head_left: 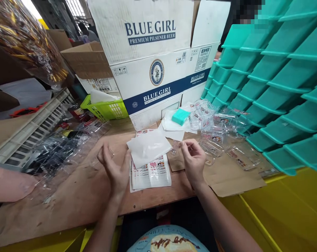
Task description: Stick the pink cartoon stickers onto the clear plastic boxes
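My left hand (pixel 115 168) is raised over the wooden table, left of the papers, its fingers apart; a faint clear edge shows by its fingertips. My right hand (pixel 193 159) is closed in a pinch, with a small transparent piece bearing a print (pixel 174 151) at its fingertips. Between the hands, a blank white sheet (pixel 149 147) lies askew over a stack of printed sticker sheets (pixel 151 176). A small brown cardboard piece (pixel 176 161) lies beside the stack, under the right fingertips. Clear cases with cartoon stickers (pixel 241 157) lie to the right.
A white beer carton (pixel 158 52) stands behind the papers. Teal bins (pixel 274 80) are stacked at the right. A teal block (pixel 180 116) rests on white paper. Clear plastic packaging (pixel 61 154) and a green basket (pixel 105 106) are at the left.
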Tool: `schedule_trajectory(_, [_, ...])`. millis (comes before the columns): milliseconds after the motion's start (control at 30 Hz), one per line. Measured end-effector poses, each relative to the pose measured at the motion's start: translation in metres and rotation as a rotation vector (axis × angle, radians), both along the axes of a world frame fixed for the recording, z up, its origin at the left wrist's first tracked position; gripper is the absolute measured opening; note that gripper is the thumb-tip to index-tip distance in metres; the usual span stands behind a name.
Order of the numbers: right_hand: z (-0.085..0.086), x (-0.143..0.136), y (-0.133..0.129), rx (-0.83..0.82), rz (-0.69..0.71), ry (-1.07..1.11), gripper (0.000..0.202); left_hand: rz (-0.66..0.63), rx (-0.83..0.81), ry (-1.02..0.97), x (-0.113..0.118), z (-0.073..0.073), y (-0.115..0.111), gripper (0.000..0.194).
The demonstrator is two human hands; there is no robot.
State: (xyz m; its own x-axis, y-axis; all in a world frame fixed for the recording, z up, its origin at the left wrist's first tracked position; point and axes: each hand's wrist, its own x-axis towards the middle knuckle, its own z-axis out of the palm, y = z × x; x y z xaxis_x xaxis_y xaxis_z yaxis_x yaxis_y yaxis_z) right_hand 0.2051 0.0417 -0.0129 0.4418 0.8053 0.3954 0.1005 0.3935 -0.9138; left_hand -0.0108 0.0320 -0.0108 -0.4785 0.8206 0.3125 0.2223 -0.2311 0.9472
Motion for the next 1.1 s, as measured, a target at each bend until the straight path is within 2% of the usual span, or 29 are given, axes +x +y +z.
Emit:
schedule_trajectory(33, [0.002,-0.004,-0.002,0.058,-0.019,-0.108,0.012,-0.056,-0.002,0.023,0.007,0.006,-0.006,0.059])
schedule_trajectory(67, [0.002,-0.009,-0.005,0.122,-0.021,-0.232,0.009,-0.191,-0.05,-0.039,0.016,0.012,-0.013,0.051])
schedule_trajectory(133, [0.002,-0.021,-0.013,0.224,0.052,-0.5,0.007,-0.534,-0.215,-0.368,0.035,0.017,-0.023,0.054])
schedule_trajectory(167, [0.0,-0.026,-0.018,0.255,0.122,-0.619,0.011,-0.65,-0.289,-0.562,0.042,0.018,-0.026,0.059])
schedule_trajectory(233, [-0.004,-0.032,-0.026,0.269,0.26,-0.715,0.024,-0.696,-0.364,-0.887,0.048,0.015,-0.025,0.062])
schedule_trajectory(267, [-0.007,-0.032,-0.028,0.242,0.282,-0.665,0.028,-0.678,-0.375,-0.991,0.047,0.013,-0.023,0.061])
schedule_trajectory(333, [-0.01,-0.031,-0.031,0.113,0.254,-0.42,0.028,-0.64,-0.364,-1.105,0.042,0.011,-0.02,0.055])
schedule_trajectory(367, [-0.011,-0.03,-0.03,0.015,0.259,-0.278,0.025,-0.637,-0.357,-1.13,0.04,0.011,-0.02,0.054])
schedule_trajectory(433, [-0.01,-0.03,-0.028,-0.185,0.361,-0.047,0.024,-0.65,-0.343,-1.125,0.04,0.011,-0.025,0.054])
schedule_trajectory(500, [-0.007,-0.029,-0.026,-0.272,0.481,0.073,0.025,-0.648,-0.32,-1.02,0.042,0.011,-0.034,0.054])
schedule_trajectory(533, [-0.006,-0.027,-0.025,-0.264,0.48,0.092,0.024,-0.631,-0.296,-0.911,0.041,0.011,-0.037,0.052])
schedule_trajectory(600, [-0.003,-0.02,-0.025,-0.187,0.357,0.079,0.019,-0.505,-0.198,-0.567,0.026,0.01,-0.04,0.052])
schedule_trajectory(633, [-0.003,-0.014,-0.024,-0.153,0.286,0.06,0.017,-0.386,-0.134,-0.342,0.011,0.009,-0.038,0.056])
schedule_trajectory(700, [-0.002,-0.004,-0.024,-0.13,0.207,0.035,0.013,-0.109,-0.028,0.14,-0.034,0.007,-0.029,0.061])
schedule_trajectory(733, [-0.001,-0.002,-0.024,-0.143,0.211,0.041,0.014,0.018,-0.003,0.359,-0.06,0.005,-0.022,0.055])
schedule_trajectory(767, [-0.001,-0.002,-0.025,-0.169,0.242,0.054,0.017,0.06,-0.023,0.543,-0.085,0.003,-0.014,0.051])
schedule_trajectory(833, [0.0,-0.01,-0.03,-0.225,0.373,0.081,0.031,-0.008,-0.151,0.782,-0.127,-0.002,0.001,0.058])
schedule_trajectory(900, [0.0,-0.026,-0.036,-0.244,0.516,0.079,0.043,-0.118,-0.275,0.871,-0.146,-0.005,0.012,0.06])
schedule_trajectory(933, [0.0,-0.034,-0.038,-0.238,0.566,0.053,0.049,-0.167,-0.305,0.876,-0.147,-0.005,0.014,0.058])
schedule_trajectory(1000, [0.0,-0.049,-0.039,-0.226,0.63,-0.029,0.066,-0.328,-0.291,0.819,-0.132,0.003,0.008,0.056])
schedule_trajectory(1100, [0.0,-0.06,-0.031,-0.245,0.776,-0.111,0.106,-0.732,-0.176,0.597,-0.089,0.022,-0.012,0.061])
